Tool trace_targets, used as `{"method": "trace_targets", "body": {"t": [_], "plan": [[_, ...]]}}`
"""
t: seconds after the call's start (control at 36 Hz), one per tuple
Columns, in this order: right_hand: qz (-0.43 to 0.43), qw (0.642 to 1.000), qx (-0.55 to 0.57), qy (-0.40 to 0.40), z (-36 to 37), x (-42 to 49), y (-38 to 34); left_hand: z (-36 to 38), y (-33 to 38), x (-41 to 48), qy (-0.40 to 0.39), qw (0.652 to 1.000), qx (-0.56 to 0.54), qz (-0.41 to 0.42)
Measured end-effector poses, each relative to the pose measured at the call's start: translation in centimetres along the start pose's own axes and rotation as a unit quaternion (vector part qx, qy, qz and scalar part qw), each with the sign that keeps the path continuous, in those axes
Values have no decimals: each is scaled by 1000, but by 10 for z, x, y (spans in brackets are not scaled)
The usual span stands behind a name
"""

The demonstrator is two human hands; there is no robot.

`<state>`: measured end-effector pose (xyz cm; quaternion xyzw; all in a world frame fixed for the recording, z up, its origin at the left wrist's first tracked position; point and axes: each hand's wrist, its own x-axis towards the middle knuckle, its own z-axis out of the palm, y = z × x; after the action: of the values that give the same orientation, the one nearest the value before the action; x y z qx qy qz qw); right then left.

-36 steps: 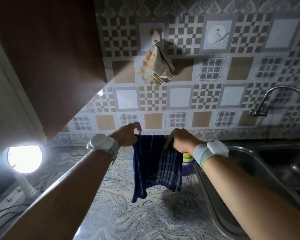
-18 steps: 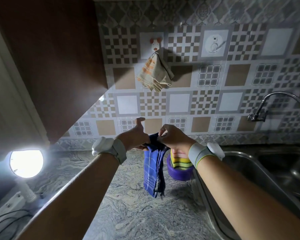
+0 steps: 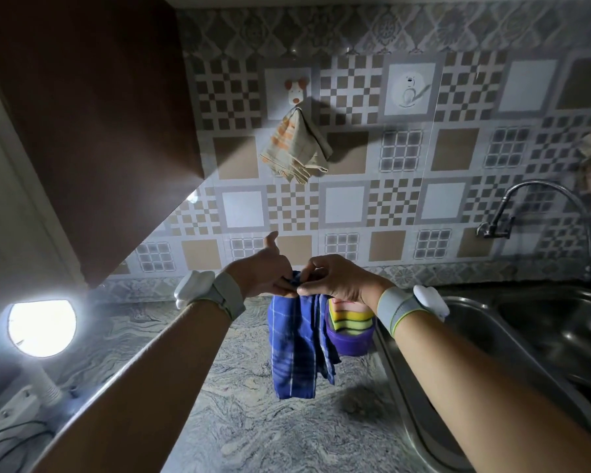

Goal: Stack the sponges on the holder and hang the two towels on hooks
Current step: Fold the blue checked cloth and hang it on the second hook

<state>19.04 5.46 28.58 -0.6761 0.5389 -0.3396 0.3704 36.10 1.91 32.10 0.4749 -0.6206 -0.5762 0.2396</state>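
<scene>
Left hand (image 3: 270,274) pinches the blue towel (image 3: 294,349) by its bunched top, thumb sticking up. Right hand (image 3: 335,281) pinches the same spot, so it dangles over the tabletop (image 3: 253,421), in front of the sponges (image 3: 350,319) stacked in the holder (image 3: 352,343). I'd keep a small loop pinched, then lift past the hung beige towel (image 3: 296,148) to the free bear hook (image 3: 408,90). No readable writing, though it's dim.

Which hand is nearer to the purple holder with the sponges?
The right hand: it is just above the purple holder. The left hand is farther left, beyond the blue towel.
</scene>
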Motion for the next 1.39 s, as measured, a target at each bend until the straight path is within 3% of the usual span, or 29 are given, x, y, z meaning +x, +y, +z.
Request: {"method": "trace_targets", "body": {"t": [0.14,0.31,0.58,0.75,1.0,1.39], "plan": [[-20,999,-36,37,0,-7,-6,2,-2,-1,-6,1000,6,-4],[-38,994,-74,67,-6,-10,-9,-3,-4,-10,-38,989,144,-23],[-53,989,-122,65,-26,-14,-8,-8,-11,-2,-60,969,238,31],[-54,988,-134,57,-37,-15,-1,-6,-14,9,-75,926,354,104],[-21,982,-178,57,-55,-15,-2,4,9,20,25,823,528,207],[-29,969,-234,70,-87,-4,-28,9,69,23,110,794,520,296]]}}
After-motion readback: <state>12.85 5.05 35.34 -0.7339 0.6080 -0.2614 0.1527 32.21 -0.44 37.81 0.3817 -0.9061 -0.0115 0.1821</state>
